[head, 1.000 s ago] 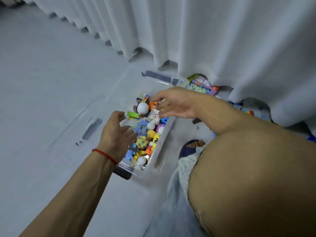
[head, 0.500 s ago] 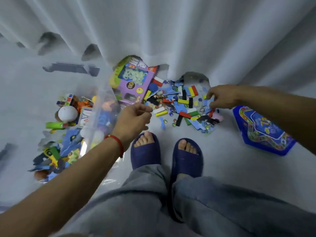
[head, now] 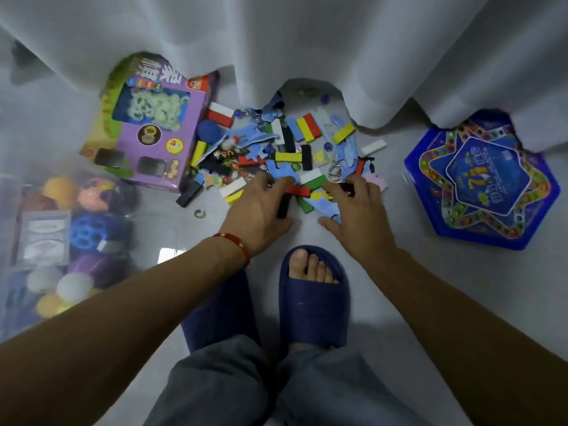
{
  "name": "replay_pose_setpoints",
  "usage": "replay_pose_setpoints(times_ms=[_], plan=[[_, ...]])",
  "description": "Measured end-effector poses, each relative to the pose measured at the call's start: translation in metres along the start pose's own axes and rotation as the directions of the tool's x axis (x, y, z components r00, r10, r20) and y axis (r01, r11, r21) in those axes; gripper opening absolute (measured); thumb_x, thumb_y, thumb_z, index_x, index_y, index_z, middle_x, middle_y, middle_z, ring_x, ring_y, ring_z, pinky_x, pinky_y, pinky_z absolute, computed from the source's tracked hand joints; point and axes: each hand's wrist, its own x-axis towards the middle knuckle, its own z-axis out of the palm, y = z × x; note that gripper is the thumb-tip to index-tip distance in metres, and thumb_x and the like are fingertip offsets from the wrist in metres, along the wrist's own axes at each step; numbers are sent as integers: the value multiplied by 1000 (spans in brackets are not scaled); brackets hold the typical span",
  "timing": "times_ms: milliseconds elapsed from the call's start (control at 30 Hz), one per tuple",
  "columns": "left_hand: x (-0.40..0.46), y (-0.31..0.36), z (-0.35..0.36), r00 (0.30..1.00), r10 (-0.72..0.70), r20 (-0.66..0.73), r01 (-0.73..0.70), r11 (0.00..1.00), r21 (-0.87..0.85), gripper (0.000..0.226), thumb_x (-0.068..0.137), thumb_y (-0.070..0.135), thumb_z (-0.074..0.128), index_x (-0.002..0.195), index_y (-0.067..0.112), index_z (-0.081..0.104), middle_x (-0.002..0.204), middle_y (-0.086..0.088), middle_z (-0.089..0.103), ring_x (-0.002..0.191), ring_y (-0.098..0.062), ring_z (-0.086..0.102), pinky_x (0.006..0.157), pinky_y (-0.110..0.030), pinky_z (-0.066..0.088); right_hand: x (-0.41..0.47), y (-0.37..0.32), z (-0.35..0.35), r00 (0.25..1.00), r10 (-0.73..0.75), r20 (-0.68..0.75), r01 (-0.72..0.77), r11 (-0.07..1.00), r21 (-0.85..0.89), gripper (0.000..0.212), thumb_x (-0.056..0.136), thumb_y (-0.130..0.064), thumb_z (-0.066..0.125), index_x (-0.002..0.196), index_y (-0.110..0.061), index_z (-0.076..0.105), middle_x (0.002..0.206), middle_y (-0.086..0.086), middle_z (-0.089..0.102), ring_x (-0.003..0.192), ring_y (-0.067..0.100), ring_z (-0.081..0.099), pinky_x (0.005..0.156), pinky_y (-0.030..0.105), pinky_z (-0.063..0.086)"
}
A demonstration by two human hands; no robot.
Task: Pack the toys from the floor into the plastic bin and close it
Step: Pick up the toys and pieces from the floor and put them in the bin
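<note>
A pile of small toys (head: 295, 149) lies on the floor by the curtain: coloured wooden blocks, blue foam pieces, marbles and metal ring puzzles. My left hand (head: 261, 210), with a red cord at the wrist, rests on the pile's near edge, fingers spread over a black block (head: 282, 207). Just to its right, my right hand (head: 356, 210) lies cupped over blue foam pieces, fingers apart. The clear plastic bin (head: 166, 241) stands at the left, holding balls, a doll head and other toys. Its lid is out of view.
A purple toy box (head: 153, 127) lies left of the pile, next to the bin. To the right lies a blue hexagonal board game (head: 482, 186). The white curtain (head: 307, 41) hangs over the pile's far side. My feet in dark blue slippers (head: 313, 296) stand just behind my hands.
My view swung from the bin to the pile. Both hands left the bin and came down together onto the near edge of the pile.
</note>
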Motion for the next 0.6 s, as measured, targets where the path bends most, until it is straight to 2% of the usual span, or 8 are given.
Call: replay_pose_setpoints(times_ms=[100, 233, 333, 433, 600], plan=[[14, -3, 11, 997, 45, 59, -53, 990, 128, 77, 77, 42, 78, 143, 24, 41, 130, -17, 40, 109, -39, 50, 80, -49, 53, 3, 11, 9, 986, -81, -147, 84, 996, 18, 49, 81, -24, 80, 126, -19, 63, 127, 16, 53, 109, 37, 49, 91, 46, 44], [23, -2, 16, 993, 116, 35, -120, 978, 169, 56, 81, 18, 74, 132, 22, 51, 124, -19, 42, 95, -40, 55, 72, -49, 54, 13, 26, 9, 967, -191, -168, 194, 981, 2, 43, 81, -17, 77, 122, -17, 66, 117, 15, 58, 102, 39, 55, 90, 48, 43], [32, -3, 18, 983, 182, 10, -181, 968, 176, 45, 84, 7, 67, 127, 16, 56, 117, -20, 47, 82, -39, 56, 64, -49, 54, 18, 31, 10, 968, -164, -193, 182, 980, 80, 43, 79, -10, 73, 121, -16, 68, 115, 12, 59, 100, 37, 57, 89, 48, 44], [37, -4, 17, 982, 190, -6, -185, 966, 182, 37, 88, 9, 63, 125, 13, 59, 114, -20, 49, 81, -40, 57, 64, -49, 53, 19, 29, 10, 965, -103, -242, 151, 970, 190, 45, 74, -2, 68, 118, -13, 72, 113, 13, 62, 99, 36, 57, 88, 47, 46], [39, -3, 12, 979, 198, -41, -191, 972, 137, 26, 85, 7, 66, 110, 3, 64, 102, -21, 54, 77, -39, 57, 62, -48, 51, 20, 22, 2, 969, 12, -248, 81, 929, 360, 36, 78, 11, 66, 107, -7, 76, 115, 12, 63, 105, 21, 58, 93, 28, 49]])
